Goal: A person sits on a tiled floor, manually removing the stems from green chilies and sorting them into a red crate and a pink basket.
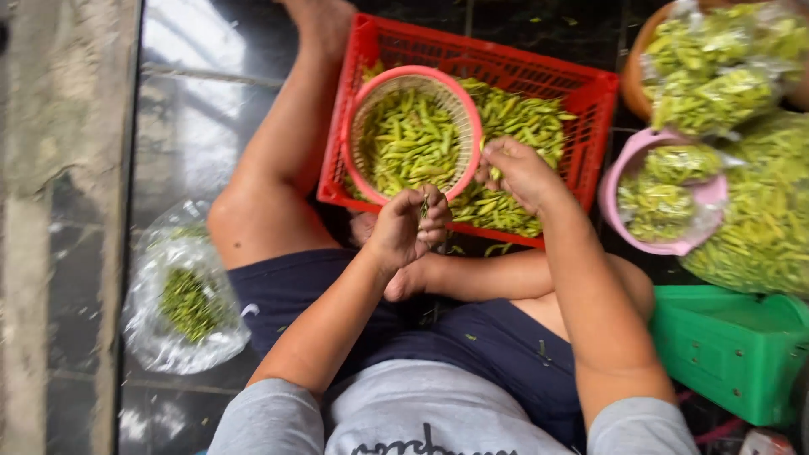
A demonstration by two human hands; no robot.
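I sit on a dark floor with a red crate (590, 97) of green chilies in front of my legs. Inside it stands a pink round basket (381, 84) full of green chilies (409, 143). My left hand (406, 229) hovers over the crate's near edge, its fingers pinched on one green chili (425, 205). My right hand (518, 173) is just right of the basket, over the loose chilies (522, 118) in the crate, fingers curled on what looks like a chili.
A clear plastic bag (181, 291) with green stems lies on the floor at my left. At right are a pink basket (628, 168), clear bags of chilies (716, 67) and a green scale (733, 345). A concrete strip (59, 211) runs along the far left.
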